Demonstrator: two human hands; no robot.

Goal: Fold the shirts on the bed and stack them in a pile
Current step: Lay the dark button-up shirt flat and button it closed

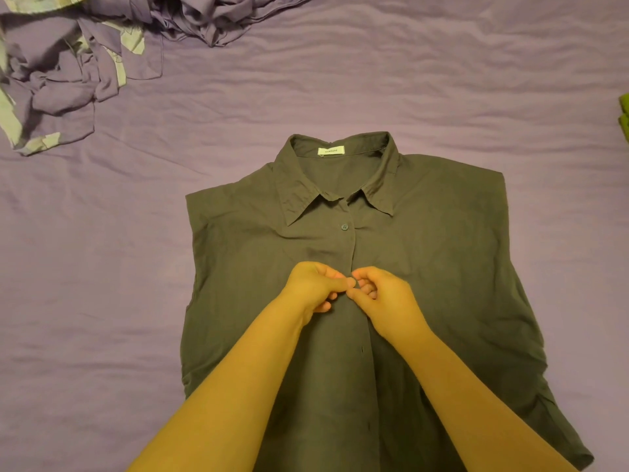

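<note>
From where I watched, the dark sleeveless shirt [425, 267] lay flat and face up on the purple bedsheet [340, 80], its collar [340, 172] pointing away from the person and its hem running out of view at the bottom edge. A white label [331, 151] showed inside the back of the neck, and one button [344, 227] below the collar sat fastened on the placket. Both hands met at the middle of the shirt front, lower down the same placket. The left hand [313, 284] had its fingers curled, thumb pressed toward the seam, pinching the fabric edge there. The right hand [381, 294] was curled as well, its thumb and forefinger pinching the placket right against the left thumb, so the two hands touched each other over a small round thing that I took for a second button [354, 283], though it was mostly hidden by the fingertips. Both forearms reached in from the bottom of the view and lay over the lower half of the shirt. Well apart from this, in the upper left corner, a crumpled heap of purple and pale patterned clothes [61, 80] rested on the sheet, and another bunched purple garment [211, 18] lay at the top edge. At the far right edge I could see a sliver of something bright green [624, 114], too little to tell what it was.
</note>
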